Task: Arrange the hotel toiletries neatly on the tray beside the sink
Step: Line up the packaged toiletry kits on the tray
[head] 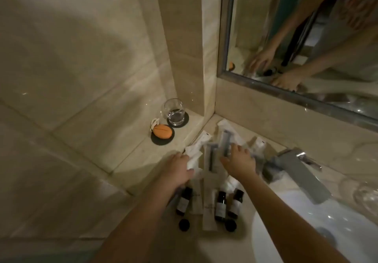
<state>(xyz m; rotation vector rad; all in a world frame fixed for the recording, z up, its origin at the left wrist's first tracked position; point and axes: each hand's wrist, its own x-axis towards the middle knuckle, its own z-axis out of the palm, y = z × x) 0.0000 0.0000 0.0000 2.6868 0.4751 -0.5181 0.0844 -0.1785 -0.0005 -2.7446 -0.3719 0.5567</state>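
Note:
Toiletries lie scattered on the beige counter left of the sink. My left hand (177, 167) lies palm down on a white packet (195, 147), thumb against its edge. My right hand (239, 160) grips the lower end of a blurred razor packet (225, 141). A second razor packet (210, 157) lies between my hands. Nearer me lie three small dark bottles (183, 201) (221, 205) (235, 202), a long paper packet (208, 207) and two black caps (184, 225) (230, 226). I cannot make out a tray under the pile.
A chrome faucet (296, 172) and the white sink (302, 234) sit at right. On the raised ledge stand a water glass (173, 111) on a black coaster and an orange soap (162, 131) on a dark dish. A mirror (306, 37) hangs behind.

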